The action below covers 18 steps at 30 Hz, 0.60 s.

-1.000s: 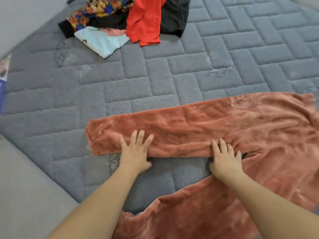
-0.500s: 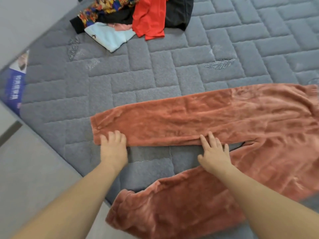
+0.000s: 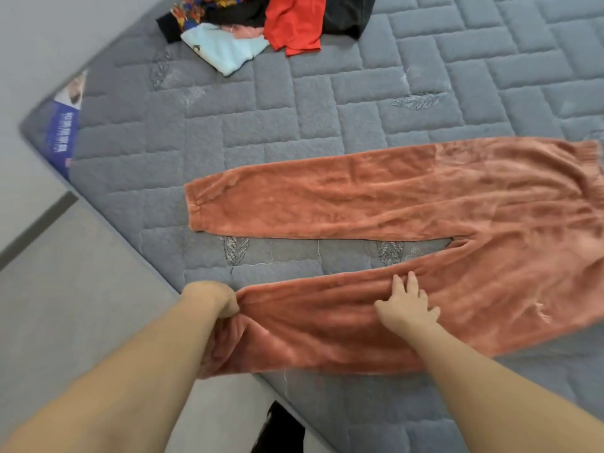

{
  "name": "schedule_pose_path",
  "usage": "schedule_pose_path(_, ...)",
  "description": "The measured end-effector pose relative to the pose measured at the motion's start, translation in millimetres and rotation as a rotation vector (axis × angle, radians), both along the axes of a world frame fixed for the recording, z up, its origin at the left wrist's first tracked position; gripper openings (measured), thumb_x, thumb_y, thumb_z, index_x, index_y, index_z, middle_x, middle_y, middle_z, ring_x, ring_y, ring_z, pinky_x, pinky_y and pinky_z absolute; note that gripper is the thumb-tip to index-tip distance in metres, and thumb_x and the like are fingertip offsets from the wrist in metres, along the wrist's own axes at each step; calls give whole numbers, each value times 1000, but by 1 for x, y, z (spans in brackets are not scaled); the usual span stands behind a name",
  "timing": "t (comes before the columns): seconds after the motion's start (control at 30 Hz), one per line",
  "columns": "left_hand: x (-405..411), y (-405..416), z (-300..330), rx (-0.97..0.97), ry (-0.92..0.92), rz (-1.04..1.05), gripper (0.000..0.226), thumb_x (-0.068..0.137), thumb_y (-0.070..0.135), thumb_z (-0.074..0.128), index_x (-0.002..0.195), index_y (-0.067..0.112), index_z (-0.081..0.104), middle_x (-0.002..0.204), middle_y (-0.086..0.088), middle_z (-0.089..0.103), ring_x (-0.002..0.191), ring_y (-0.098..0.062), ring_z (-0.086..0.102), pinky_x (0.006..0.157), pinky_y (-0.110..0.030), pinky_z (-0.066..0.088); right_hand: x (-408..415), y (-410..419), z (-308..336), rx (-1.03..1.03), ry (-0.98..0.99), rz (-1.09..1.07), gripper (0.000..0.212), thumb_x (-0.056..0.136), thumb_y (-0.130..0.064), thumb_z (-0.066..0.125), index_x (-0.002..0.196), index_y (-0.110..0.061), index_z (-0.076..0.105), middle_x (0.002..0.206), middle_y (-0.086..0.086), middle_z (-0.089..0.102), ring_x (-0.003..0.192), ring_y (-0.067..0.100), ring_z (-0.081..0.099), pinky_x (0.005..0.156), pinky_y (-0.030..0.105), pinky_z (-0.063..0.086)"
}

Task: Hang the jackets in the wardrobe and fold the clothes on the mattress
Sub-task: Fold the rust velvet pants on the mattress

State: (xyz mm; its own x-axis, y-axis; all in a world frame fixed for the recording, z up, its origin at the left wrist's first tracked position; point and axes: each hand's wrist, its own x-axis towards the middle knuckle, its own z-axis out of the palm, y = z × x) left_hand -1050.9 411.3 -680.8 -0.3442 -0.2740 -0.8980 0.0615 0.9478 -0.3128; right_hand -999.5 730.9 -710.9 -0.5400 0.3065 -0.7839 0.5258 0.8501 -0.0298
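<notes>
- The rust-orange plush fleece trousers (image 3: 408,204) lie spread on the grey quilted mattress (image 3: 294,125), legs parted in a narrow V with bare mattress between them.
- The left hand (image 3: 212,299) has its fingers curled round the cuff of the near leg, bunching it; just below that hand the cuff droops over the mattress edge.
- The right hand (image 3: 407,308) rests flat, fingers straight and spread, on the same leg, well to the right of the left hand.
- Risk: if the cuff is pulled before the right hand pins the cloth, the slack plush will likely slide and wrinkle, and the leg may slip off the edge.
- Risk: brought over to the far leg unevenly, the two cuffs may not line up, leaving a skewed fold.
- Far beyond both hands lies a heap of unfolded clothes (image 3: 261,24), red, black, pale blue and patterned, probably awaiting folding.
</notes>
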Motion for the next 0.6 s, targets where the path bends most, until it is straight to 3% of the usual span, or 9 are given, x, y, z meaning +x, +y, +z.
schedule_pose_path(0.07,5,4,-5,-101,269,-156,40,90,33,50,126,20,58,133,1,61,121,-23,58,100,-44,43,2,15,4,-12,19,-67,70,91,-42,44,154,-30,16,164,-3,-8,149,29,11,118,54,11)
schedule_pose_path(0.17,16,64,-9,147,543,-294,42,88,41,52,123,19,50,129,-5,56,121,-26,52,99,-40,40,10,55,9,30,149,-312,62,90,-39,46,149,-24,33,162,5,10,144,31,23,117,48,18)
schedule_pose_path(0.27,48,150,-17,534,409,-312,61,83,59,52,127,17,46,130,-8,48,122,-29,45,99,-45,40,24,112,14,134,275,-737,62,89,-35,50,146,-14,37,155,13,24,138,36,30,114,45,25)
schedule_pose_path(0.37,97,210,-29,458,229,-490,88,71,68,62,138,19,32,136,-10,34,125,-33,36,97,-56,34,34,175,-1,40,359,-1351,72,80,-40,57,143,-9,41,145,13,41,126,34,48,107,45,39)
schedule_pose_path(0.43,117,226,-38,339,294,-603,75,81,47,65,138,16,29,134,-16,32,122,-37,37,97,-59,35,40,194,-6,-211,415,-1623,56,80,-46,64,126,-15,55,126,3,61,106,22,61,97,39,48)
schedule_pose_path(0.5,115,235,-43,329,384,-587,45,90,23,54,131,14,39,128,-16,40,116,-37,44,92,-50,43,41,200,1,-393,425,-1678,21,93,-39,61,98,-19,60,96,-1,64,78,14,60,76,26,50)
schedule_pose_path(0.57,95,240,-45,359,365,-504,33,94,16,48,126,17,50,126,-11,51,114,-34,52,89,-41,47,36,208,2,-382,369,-1667,14,98,-29,54,86,-21,57,73,1,66,54,14,58,58,24,49)
schedule_pose_path(0.6,77,242,-43,375,331,-439,31,93,17,48,124,19,55,126,-9,57,114,-31,56,89,-39,48,33,213,-1,-358,333,-1704,16,99,-27,53,84,-21,55,61,3,65,47,17,59,62,27,52)
